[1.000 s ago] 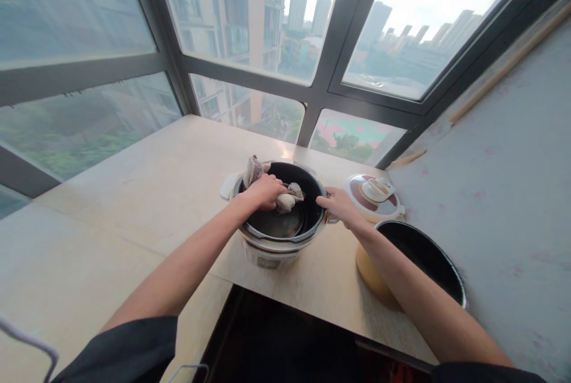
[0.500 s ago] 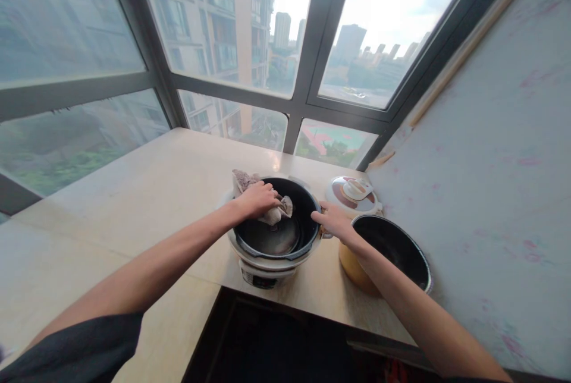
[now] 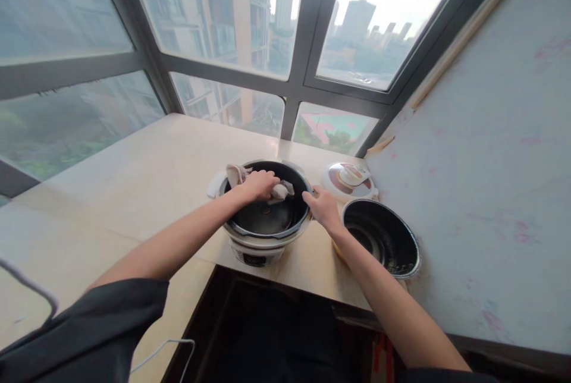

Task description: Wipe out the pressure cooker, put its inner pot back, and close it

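Observation:
A pale, crumpled cloth point(image 3: 280, 192) is bunched under my left hand point(image 3: 260, 185), whose fingers are closed on it. Both are over the dark inside of an electric pressure cooker point(image 3: 256, 246), and one end of the cloth hangs by the far-left rim. My right hand point(image 3: 324, 207) grips the cooker's right edge, thumb over the rim; what its other fingers touch is hidden. Just to the right of that hand stands a second pot point(image 3: 383, 231) with a black inside, partly behind my right forearm.
The cooker's lid point(image 3: 349, 181) lies behind the second pot. Pale countertop point(image 3: 151, 187) spreads to the left, ending at large windows. A patterned wall point(image 3: 491, 181) closes off the right. White cord point(image 3: 38, 291) shows at lower left, and the counter's front edge drops to a dark gap.
My left hand has shifted with the cloth inside the cooker. The view has tilted down slightly, and white cord has come into view at lower left. My right hand stays at the cooker's edge.

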Action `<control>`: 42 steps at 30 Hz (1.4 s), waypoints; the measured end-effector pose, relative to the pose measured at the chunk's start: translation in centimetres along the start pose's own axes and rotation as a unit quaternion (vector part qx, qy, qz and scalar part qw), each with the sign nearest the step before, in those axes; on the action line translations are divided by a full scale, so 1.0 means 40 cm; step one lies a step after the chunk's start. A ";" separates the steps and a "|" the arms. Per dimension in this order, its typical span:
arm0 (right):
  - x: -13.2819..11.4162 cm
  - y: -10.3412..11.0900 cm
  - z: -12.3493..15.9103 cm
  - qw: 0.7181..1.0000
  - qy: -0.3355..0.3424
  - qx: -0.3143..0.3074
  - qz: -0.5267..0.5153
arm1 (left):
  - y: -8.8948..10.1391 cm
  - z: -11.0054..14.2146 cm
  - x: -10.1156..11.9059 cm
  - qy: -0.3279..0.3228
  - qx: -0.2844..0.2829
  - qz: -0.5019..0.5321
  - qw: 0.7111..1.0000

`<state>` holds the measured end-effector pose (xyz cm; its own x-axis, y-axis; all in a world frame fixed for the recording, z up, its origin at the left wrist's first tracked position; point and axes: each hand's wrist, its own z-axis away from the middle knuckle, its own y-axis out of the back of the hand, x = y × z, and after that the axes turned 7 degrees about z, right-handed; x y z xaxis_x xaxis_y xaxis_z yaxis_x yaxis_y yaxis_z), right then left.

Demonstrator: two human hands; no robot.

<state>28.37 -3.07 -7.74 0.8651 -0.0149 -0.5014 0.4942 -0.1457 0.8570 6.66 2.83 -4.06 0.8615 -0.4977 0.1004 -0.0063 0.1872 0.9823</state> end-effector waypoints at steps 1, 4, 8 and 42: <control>-0.001 0.001 0.000 1.000 -0.001 0.000 -0.002 | -0.004 0.004 0.000 0.008 -0.016 0.008 1.000; -0.001 0.002 -0.001 1.000 -0.003 -0.007 -0.011 | 0.005 0.031 -0.002 0.036 -0.054 0.025 0.998; 0.001 0.002 0.000 1.000 0.000 -0.001 -0.007 | 0.041 0.090 0.031 0.053 -0.164 0.008 0.985; 0.038 -0.035 -0.025 0.995 0.030 0.052 -0.075 | 0.050 0.225 0.121 -0.040 -0.046 0.301 0.952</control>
<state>29.08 -1.91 -9.61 0.7874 0.0738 -0.6120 0.6093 -0.2439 0.7545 6.24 -6.82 -0.18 0.6746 -0.3399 0.6553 -0.4385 0.5295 0.7262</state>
